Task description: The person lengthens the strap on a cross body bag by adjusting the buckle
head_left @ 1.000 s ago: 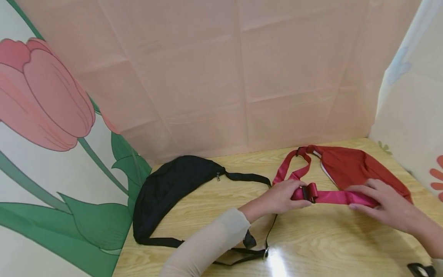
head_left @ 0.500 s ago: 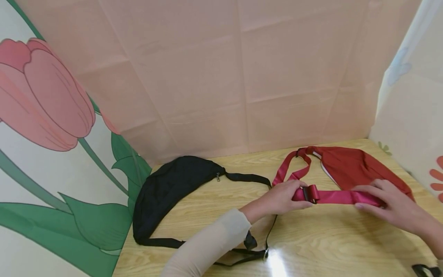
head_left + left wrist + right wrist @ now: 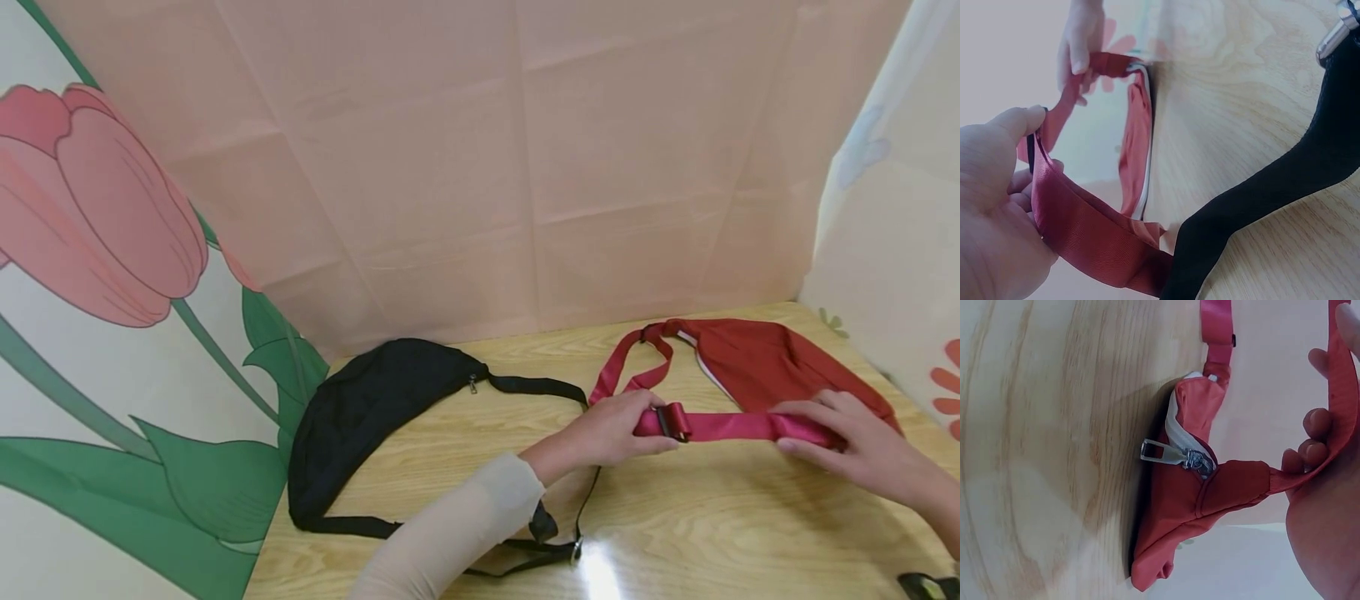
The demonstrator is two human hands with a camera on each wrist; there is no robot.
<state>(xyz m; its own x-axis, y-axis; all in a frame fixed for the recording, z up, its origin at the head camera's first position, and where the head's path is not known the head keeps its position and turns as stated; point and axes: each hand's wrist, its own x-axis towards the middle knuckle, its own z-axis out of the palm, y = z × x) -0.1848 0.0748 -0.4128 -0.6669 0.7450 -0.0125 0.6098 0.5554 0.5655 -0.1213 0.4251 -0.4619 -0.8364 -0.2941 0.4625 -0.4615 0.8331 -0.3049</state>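
A red waist bag (image 3: 772, 358) with a white-taped zip lies at the back right of the table. Its pinkish-red strap (image 3: 731, 427) is stretched between both hands, raised off the tabletop. My left hand (image 3: 611, 425) pinches the strap at its dark buckle (image 3: 666, 422), thumb and fingers on either side; the left wrist view shows the strap looping down from this grip. Toward the bag's near end, my right hand (image 3: 851, 442) grips the strap, fingers curled round it in the right wrist view. There the metal zip pull (image 3: 1166, 453) hangs out from the bag.
A black waist bag (image 3: 382, 417) lies at the left, its black strap (image 3: 540, 385) running under my left forearm. A metal ring (image 3: 576, 550) on that strap sits near the front. Fabric walls stand behind and at both sides of the wooden table (image 3: 712, 533).
My right hand has slid a little to the right along with the strap, so more strap shows between the hands. My left hand has barely moved at the buckle.
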